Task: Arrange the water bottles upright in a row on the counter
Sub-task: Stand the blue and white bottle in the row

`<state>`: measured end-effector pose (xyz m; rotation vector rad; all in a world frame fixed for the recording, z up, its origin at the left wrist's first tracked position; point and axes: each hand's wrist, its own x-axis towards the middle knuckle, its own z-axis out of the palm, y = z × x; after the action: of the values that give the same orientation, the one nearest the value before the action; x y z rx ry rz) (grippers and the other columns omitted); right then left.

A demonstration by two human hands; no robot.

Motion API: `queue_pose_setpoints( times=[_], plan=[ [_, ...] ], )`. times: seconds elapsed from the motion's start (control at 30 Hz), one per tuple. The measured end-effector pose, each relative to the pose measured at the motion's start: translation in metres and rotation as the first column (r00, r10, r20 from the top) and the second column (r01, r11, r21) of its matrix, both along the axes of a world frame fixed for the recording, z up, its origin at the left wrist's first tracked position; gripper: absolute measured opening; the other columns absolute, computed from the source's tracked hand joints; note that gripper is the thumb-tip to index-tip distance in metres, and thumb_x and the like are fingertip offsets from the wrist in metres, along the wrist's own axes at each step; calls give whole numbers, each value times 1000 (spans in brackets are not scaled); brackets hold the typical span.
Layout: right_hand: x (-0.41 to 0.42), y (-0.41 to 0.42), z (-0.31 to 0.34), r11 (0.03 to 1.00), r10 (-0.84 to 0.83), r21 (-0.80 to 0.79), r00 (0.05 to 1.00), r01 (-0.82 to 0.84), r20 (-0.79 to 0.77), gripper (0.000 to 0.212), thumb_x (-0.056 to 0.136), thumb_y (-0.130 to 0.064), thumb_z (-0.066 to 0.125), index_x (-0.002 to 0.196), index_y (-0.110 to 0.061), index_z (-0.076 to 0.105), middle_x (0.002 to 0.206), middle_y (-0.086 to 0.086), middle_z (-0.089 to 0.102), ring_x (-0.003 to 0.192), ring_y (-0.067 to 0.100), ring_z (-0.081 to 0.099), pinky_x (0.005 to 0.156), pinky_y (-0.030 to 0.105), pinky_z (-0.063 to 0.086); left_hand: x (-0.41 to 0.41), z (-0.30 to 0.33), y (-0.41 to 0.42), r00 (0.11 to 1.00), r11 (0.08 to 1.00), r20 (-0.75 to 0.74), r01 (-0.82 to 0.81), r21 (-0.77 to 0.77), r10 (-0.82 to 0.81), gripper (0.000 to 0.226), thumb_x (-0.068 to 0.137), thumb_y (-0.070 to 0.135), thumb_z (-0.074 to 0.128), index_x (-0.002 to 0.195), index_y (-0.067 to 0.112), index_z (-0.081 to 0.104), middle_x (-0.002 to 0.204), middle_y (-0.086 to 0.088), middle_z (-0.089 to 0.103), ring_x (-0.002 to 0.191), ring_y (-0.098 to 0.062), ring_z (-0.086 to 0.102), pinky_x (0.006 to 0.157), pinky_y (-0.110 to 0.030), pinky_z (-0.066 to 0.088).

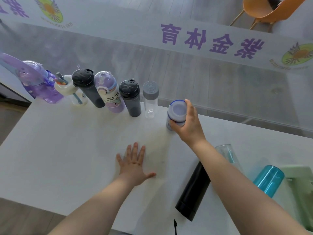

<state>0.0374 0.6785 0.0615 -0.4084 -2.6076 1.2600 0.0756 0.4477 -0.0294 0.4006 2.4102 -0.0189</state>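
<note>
Several bottles stand upright in a row along the far edge of the white counter (67, 150): a purple bottle (40, 83), a white straw bottle (71, 90), a dark grey bottle (88, 87), a lilac printed bottle (109, 92), a second dark grey bottle (131, 97) and a clear bottle with a grey cap (150, 99). My right hand (188, 124) grips a white bottle with a blue-rimmed lid (176, 112), upright at the row's right end. My left hand (135, 165) lies flat and spread on the counter. A black bottle (194, 190), a clear bottle (228, 153) and a teal bottle (269, 180) lie on their sides at the right.
A frosted glass wall with purple lettering (211, 41) runs right behind the row. A pale green object (299, 187) sits at the counter's right edge. An orange chair (267, 9) stands beyond the glass.
</note>
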Motion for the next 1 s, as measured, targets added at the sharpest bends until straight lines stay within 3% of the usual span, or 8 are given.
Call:
queue_pose_setpoints(
  times=[0.23,0.57,0.7,0.83,0.9,1.0],
  plan=[
    [-37,10,0,1000,18,-6,1000,-18,12,89,79,-32,75,148,-16,22,141,7,38,124,18,40,93,18,30,-4,2,2,999,999,47,8,-38,-6,116,68,88,35,140,29,-35,143,0,-48,138,-29,-36,108,-68,-9],
    [-46,14,0,1000,25,-2,999,-25,31,91,78,-35,75,149,-18,20,144,5,36,126,16,39,94,17,29,-6,3,4,998,998,63,14,-65,-10,117,67,89,34,139,29,-37,147,-2,-45,139,-30,-35,108,-70,-6],
    [-45,17,5,999,43,19,995,-45,85,100,79,-43,72,151,-24,6,146,1,31,128,16,37,91,26,35,-5,2,3,998,998,54,20,-66,-16,117,67,90,32,138,28,-37,147,-3,-45,138,-30,-35,108,-70,-5],
    [-30,24,14,994,78,62,989,-86,124,106,80,-51,68,151,-26,-7,157,-4,11,140,13,21,94,29,34,-5,1,3,999,998,48,18,-62,-15,117,67,90,33,139,29,-37,147,-2,-45,139,-30,-35,108,-70,-5],
    [-12,25,14,993,88,71,990,-96,112,101,83,-51,64,151,-26,-6,159,-5,6,143,13,18,98,27,30,-5,0,2,999,998,41,21,-62,-18,117,67,89,33,139,29,-37,147,-2,-45,139,-29,-35,108,-70,-5],
    [28,27,3,990,105,86,993,-109,54,83,89,-41,60,151,-23,8,155,-3,18,137,19,31,103,33,36,-4,0,1,999,998,31,18,-56,-17,117,67,90,33,139,29,-36,147,-1,-44,140,-29,-34,109,-69,-4]
  ],
)
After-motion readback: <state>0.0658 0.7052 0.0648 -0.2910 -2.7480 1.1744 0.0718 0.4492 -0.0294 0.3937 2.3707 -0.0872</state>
